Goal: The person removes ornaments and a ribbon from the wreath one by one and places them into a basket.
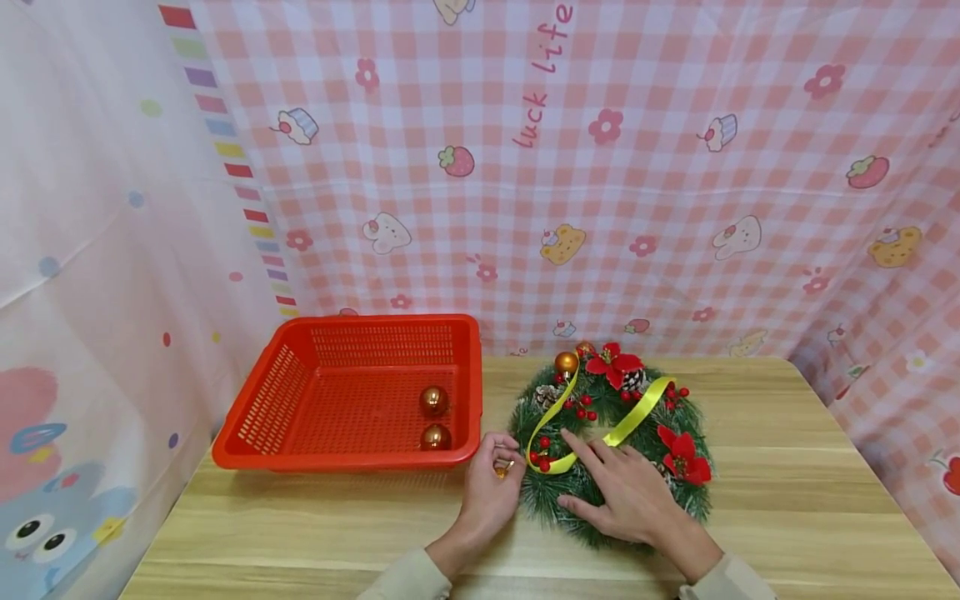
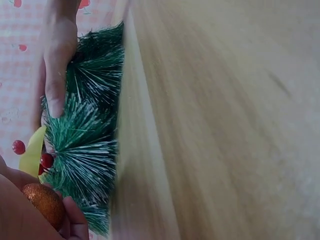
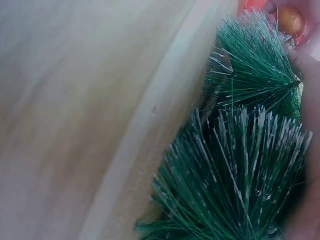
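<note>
A green Christmas wreath [image 1: 545,497] lies on the table, trimmed with red flowers [image 1: 684,455], berries and pine cones. Across it runs a yellow ribbon [image 1: 639,413], and one gold ball [image 1: 566,362] sits at its upper left. Beside the wreath's left edge, my left hand [image 1: 487,492] holds a small copper-gold Christmas ball [image 2: 44,204] in curled fingers, which partly hide it in the head view. My right hand [image 1: 628,492] rests over the front of the wreath with its fingers extended, the index finger by the ribbon. In the right wrist view, green needles [image 3: 235,170] fill much of the picture.
A red plastic basket [image 1: 345,460] stands left of the wreath, with two shiny copper balls [image 1: 434,401] inside at its right. Behind the wooden table [image 1: 780,500] hangs a pink checked cloth [image 1: 495,208].
</note>
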`<state>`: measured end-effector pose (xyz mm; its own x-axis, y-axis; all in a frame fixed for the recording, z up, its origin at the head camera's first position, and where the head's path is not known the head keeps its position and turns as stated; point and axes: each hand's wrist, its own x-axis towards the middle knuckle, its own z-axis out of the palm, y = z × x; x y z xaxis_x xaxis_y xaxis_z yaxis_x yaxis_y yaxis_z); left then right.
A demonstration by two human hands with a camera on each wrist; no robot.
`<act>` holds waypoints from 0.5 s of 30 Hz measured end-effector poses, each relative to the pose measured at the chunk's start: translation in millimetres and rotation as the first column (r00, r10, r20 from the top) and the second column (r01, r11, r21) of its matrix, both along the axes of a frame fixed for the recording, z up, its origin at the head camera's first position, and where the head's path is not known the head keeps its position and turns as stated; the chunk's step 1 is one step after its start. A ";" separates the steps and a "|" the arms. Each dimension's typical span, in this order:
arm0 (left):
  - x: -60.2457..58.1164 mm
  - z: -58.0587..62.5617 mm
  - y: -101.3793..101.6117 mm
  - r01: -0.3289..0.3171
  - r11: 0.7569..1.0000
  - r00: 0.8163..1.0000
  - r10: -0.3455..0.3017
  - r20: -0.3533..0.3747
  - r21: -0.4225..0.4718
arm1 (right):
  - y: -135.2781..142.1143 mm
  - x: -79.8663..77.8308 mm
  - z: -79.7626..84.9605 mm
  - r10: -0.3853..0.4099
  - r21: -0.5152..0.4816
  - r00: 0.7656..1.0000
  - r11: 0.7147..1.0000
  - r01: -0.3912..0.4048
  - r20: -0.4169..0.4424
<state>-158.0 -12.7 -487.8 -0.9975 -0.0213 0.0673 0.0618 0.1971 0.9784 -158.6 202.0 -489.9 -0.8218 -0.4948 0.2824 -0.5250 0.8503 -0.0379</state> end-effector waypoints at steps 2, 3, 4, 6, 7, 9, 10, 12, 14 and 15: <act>-1.0 -1.9 -0.3 0.004 1.000 1.000 -0.004 0.001 0.002 | -0.3 0.7 0.9 -0.002 -0.021 1.000 1.000 0.002 0.007; -1.5 -2.9 -0.4 0.005 1.000 1.000 -0.005 -0.003 0.003 | -0.5 1.0 1.7 -0.002 -0.037 1.000 0.999 0.003 0.014; -1.9 -3.9 -0.5 0.008 1.000 1.000 -0.008 -0.002 0.002 | -0.7 1.3 2.5 -0.001 -0.058 1.000 0.998 0.003 0.024; -2.6 -5.4 -0.6 0.011 1.000 1.000 -0.011 -0.003 0.005 | -1.3 2.0 4.3 0.000 -0.112 0.999 0.994 0.005 0.047; -2.8 -6.0 -0.5 0.013 1.000 1.000 -0.013 -0.003 0.005 | -1.3 2.3 5.1 0.000 -0.145 0.998 0.989 0.009 0.059; -3.4 -6.7 -0.2 0.016 1.000 1.000 -0.015 -0.005 0.006 | -1.7 3.3 7.3 0.008 -0.215 0.997 0.977 0.008 0.073; -3.7 -6.9 0.0 0.016 1.000 1.000 -0.016 -0.003 0.006 | -2.2 3.6 8.1 0.019 -0.250 0.997 0.968 0.000 0.073; -4.0 -7.3 0.4 0.018 1.000 1.000 -0.017 -0.007 0.004 | -3.6 3.9 9.5 0.053 -0.314 0.997 0.949 -0.032 0.057; -4.5 -7.6 1.0 0.019 1.000 1.000 -0.019 -0.006 0.005 | -5.8 3.4 10.6 0.092 -0.364 0.995 0.929 -0.075 0.030; -4.7 -7.5 1.3 0.021 1.000 1.000 -0.021 -0.006 0.006 | -7.0 2.7 10.7 0.114 -0.386 0.993 0.917 -0.099 0.016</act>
